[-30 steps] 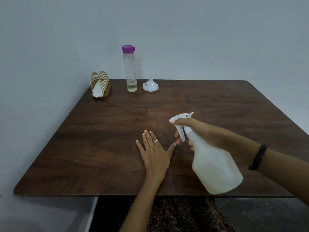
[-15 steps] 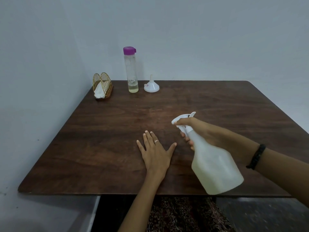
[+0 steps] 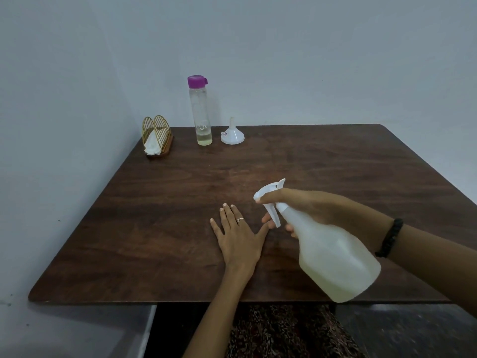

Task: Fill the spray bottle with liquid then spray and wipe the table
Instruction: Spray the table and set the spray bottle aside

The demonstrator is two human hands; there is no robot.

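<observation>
Right now the spray bottle (image 3: 333,254) is up off the table (image 3: 154,228), tilted hard, its long axis running from the fat base at the near right edge up and away to the white spray head (image 3: 269,191), and that nozzle points forward and left across the middle of the wood. The right hand (image 3: 304,205) is wrapped round the neck just under the head, index finger laid along the top, lower fingertips showing beside the trigger (image 3: 274,215), which hangs down in front of them; a firm hold on the bottle, wrist cocked, forearm coming in from the right with a black beaded bracelet (image 3: 389,239) on it. The left hand (image 3: 238,236) lies flat on the tabletop, palm down, fingers spread and holding nothing, a thin ring on one finger, its thumb tip just beside the trigger. Inside the translucent bottle there's a pale, cloudy liquid sitting toward the lower end; how high it reaches I cannot tell. Over at the far left corner, a tall clear bottle (image 3: 200,112) with a purple cap stands upright, a shallow layer of yellowish liquid at its bottom. Just beside it to the right, a small white funnel (image 3: 232,135) rests mouth down, spout up. Left of both, a gold wire holder (image 3: 156,133) on a wooden base carries a crumpled white tissue (image 3: 152,147).
</observation>
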